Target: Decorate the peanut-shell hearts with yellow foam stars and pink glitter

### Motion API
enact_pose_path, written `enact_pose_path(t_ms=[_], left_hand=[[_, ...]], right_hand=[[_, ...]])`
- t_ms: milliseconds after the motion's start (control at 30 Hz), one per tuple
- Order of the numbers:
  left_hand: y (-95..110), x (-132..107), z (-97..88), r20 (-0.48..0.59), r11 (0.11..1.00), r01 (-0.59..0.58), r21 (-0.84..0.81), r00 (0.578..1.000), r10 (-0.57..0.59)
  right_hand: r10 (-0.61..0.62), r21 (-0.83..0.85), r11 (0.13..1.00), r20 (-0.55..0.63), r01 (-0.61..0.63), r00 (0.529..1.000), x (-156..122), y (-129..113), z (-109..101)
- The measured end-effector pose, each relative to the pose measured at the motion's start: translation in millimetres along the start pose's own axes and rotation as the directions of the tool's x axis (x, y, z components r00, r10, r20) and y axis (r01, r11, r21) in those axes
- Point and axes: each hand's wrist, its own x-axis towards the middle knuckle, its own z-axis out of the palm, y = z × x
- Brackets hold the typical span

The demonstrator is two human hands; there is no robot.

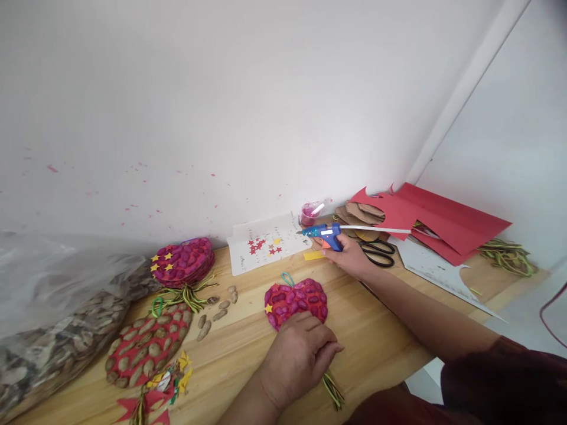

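Observation:
My right hand (352, 258) is wrapped round a blue hot glue gun (325, 234) with an orange trigger; a long white glue stick (376, 229) runs out of its back. The nozzle points left, beside the paper with stars. My left hand (297, 349) lies over the lower part of a lantern-shaped ornament (296, 298) covered with pink-painted peanuts. Its fingers are curled and pressed together, and their tips are hidden, so I cannot tell what they hold. One yellow star (268, 309) sits on the ornament's left edge, and a blue loop (287, 278) tops it.
White paper (239, 260) bears red and yellow stars (257, 246). Black-handled scissors (380, 254), red card (447, 218) and a cup of pink paint (309, 215) lie at back right. Finished pink ornaments (186, 260), a peanut-covered red ornament (146, 348), loose peanuts (220, 314) and a peanut bag (80, 330) are left.

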Motion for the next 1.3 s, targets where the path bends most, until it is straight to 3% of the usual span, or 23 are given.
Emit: enact_pose_path(t_ms=[200,333,433,500,667,933,1100,1300], left_hand=[[-7,5,-12.7,-0.211,1.000,0.002,0.028,0.978,0.004],[-15,25,-32.2,-0.336,0.970,0.223,0.100,0.925,-0.178],[-24,64,-41.5,-0.231,0.910,0.349,0.222,0.926,-0.298],[-34,96,-40.9,-0.142,0.834,0.460,0.304,0.888,-0.438],[-63,158,-23.8,-0.100,0.749,0.553,0.365,0.823,-0.559],[-69,168,-20.6,-0.073,0.754,0.589,0.291,0.800,-0.596],[-74,193,-13.0,-0.057,0.794,0.593,0.137,0.804,-0.591],[-73,212,0.6,-0.200,0.816,0.576,0.049,0.806,-0.557]], right_hand=[[0.095,0.327,0.941,-0.001,-0.089,0.995,-22,-7,-12],[0.144,0.503,0.859,-0.047,-0.101,0.988,-37,1,-16],[0.166,0.579,0.810,-0.069,-0.096,0.984,-43,9,-15],[0.173,0.614,0.783,-0.066,-0.096,0.983,-43,13,-16],[0.167,0.679,0.728,-0.032,-0.102,0.985,-36,15,-17],[0.176,0.732,0.675,-0.039,-0.091,0.984,-29,15,-17],[0.162,0.756,0.654,-0.081,-0.045,0.983,-23,12,-20],[0.140,0.736,0.677,-0.123,-0.004,0.982,-20,11,-22]])
